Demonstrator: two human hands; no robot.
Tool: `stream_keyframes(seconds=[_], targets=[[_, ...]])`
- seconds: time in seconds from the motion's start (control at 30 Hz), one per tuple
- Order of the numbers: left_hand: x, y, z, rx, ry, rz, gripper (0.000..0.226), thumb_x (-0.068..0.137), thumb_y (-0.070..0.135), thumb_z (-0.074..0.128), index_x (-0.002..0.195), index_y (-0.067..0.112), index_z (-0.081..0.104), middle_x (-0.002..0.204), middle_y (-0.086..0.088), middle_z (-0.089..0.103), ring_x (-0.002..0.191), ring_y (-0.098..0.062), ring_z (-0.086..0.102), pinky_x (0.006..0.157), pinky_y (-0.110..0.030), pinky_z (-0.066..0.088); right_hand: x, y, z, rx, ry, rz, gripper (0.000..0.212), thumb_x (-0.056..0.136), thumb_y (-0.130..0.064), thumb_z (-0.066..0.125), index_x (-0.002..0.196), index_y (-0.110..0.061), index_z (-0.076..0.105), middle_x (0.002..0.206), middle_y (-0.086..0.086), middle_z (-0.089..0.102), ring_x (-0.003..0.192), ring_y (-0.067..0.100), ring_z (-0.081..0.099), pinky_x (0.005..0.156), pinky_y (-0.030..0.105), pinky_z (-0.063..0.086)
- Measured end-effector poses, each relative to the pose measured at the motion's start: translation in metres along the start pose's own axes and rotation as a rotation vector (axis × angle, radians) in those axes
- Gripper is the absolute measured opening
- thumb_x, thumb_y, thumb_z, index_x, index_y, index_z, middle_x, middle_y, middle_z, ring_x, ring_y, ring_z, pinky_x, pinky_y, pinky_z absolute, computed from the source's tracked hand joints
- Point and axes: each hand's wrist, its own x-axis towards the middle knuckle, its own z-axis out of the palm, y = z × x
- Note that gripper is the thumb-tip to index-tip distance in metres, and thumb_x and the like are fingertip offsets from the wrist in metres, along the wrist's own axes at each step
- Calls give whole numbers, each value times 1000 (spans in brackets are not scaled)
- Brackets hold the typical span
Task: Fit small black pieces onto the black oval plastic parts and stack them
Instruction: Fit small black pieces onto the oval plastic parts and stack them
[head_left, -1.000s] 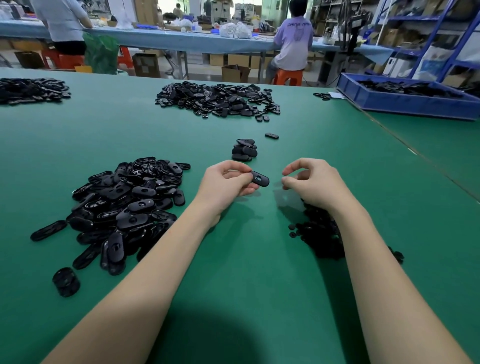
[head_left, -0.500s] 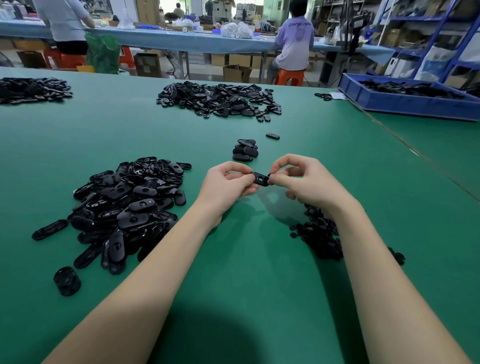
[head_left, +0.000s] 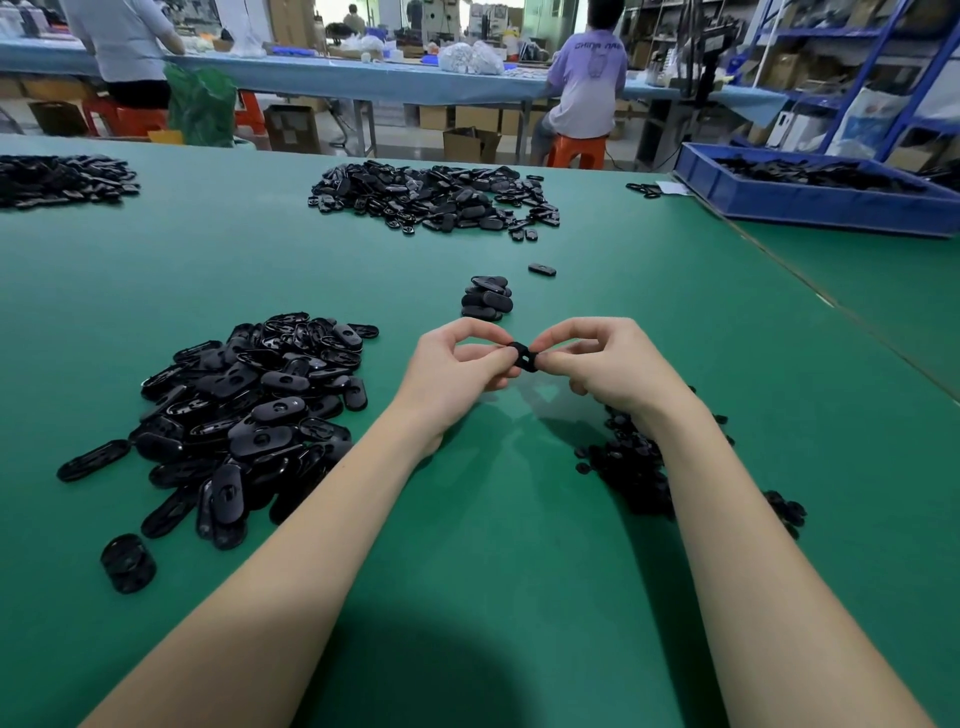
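On the green table, a loose oval lies at the near left, just in front of the big pile of ovals. A far-left heap sits well back, and another heap spreads across the far middle. The left hand is raised above the table, thumb and forefinger curled and pinching one end of a black oval part; the right hand pinches the other end, fingers clamped on it (whether a small piece is already seated, I cannot tell). Just behind the hands stands the stack, with a single oval beyond it. Small pieces lie under the right wrist. A blue bin sits far right.
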Motion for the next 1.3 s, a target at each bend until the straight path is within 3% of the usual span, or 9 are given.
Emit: stream_keyframes(seconds=[0.07,0.2,0.33,0.6,0.77,0.83,1.0,1.17,1.3], targets=[[0,0,0,7,-4,2,10,89,5,73,96,10,68,86,-12,78,78,-17,73,77,-24,60,1,0,0,6,11,11,9,88,-21,77,84,-29,79,70,-9,69,45,5,42,47,12,38],[0,-1,1,8,-9,2,10,89,5,73,96,10,68,86,-11,78,79,-17,73,79,-25,60,3,1,0,-10,49,38,7,85,-25,82,90,-24,77,75,-11,73,44,-5,50,60,22,39],[-2,0,2,13,-23,20,10,89,6,73,97,9,68,86,-10,78,80,-17,75,76,-23,59,4,0,0,-27,77,58,13,82,-29,85,88,-23,75,80,-9,77,42,-5,49,55,22,36],[-4,-1,2,62,-26,37,12,86,6,76,92,12,68,87,-8,78,82,-17,74,85,-28,59,5,4,5,32,99,115,12,78,-27,87,77,-23,76,45,-22,56,40,-8,47,37,7,28],[-5,1,3,37,-29,37,12,87,4,74,93,11,67,88,-9,78,83,-18,75,84,-27,60,5,3,6,34,99,138,11,79,-30,86,80,-24,77,42,-23,51,39,-8,46,37,8,28],[-5,3,3,-10,-36,17,12,88,2,73,94,10,67,89,-11,78,80,-17,74,79,-23,59,4,3,6,64,92,144,17,77,-33,88,84,-24,76,47,-20,53,41,-7,47,38,9,30],[-6,8,-1,-50,-90,-43,12,94,4,66,103,12,68,89,-9,78,82,-15,74,70,-19,56,-1,7,1,106,26,193,27,66,-53,90,82,-34,78,77,-13,69,74,10,56,62,26,37],[-6,7,1,-91,-101,-84,14,92,-3,66,102,5,68,87,-13,75,74,-15,69,72,-18,57,-1,8,5,95,-16,152,27,64,-57,89,75,-37,76,60,-21,62,70,10,52,61,27,34],[-6,7,0,-73,-88,-97,14,91,-5,67,101,5,66,88,-15,73,71,-14,69,70,-17,56,0,6,4,88,-36,114,23,70,-46,89,78,-29,76,65,-15,62,63,9,48,54,20,37]])
